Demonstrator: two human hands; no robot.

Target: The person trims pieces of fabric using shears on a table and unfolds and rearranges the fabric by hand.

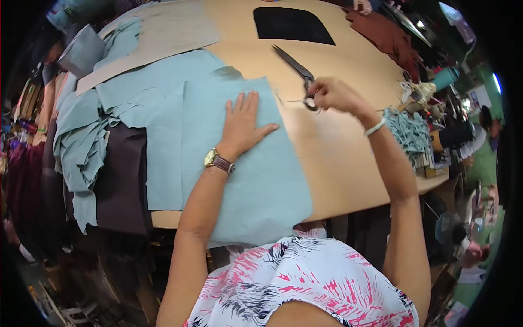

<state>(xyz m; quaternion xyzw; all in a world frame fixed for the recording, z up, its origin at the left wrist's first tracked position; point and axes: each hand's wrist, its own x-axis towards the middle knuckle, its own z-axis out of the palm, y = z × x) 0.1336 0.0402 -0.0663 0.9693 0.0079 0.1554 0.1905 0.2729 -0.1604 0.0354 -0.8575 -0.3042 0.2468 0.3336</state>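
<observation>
My left hand (244,122) lies flat with fingers spread on a light blue sheet of material (256,185), which looks like leather or suede. The sheet drapes over the table's near edge against my body. To the right, my right hand (339,96) has its fingers closed at the handle of a pair of dark scissors (297,66). Part of the handle is hidden behind the fingers. The blades point away to the upper left, over bare table. A thin, pale strand shows beside the handle, too fine to name.
A grey-beige board (163,32) rests on more blue material at the back left. A black panel (291,25) lies at the far side. Brown material (381,32) is at the far right, near another person's hand (362,6). Blue scraps (406,131) pile at the right edge.
</observation>
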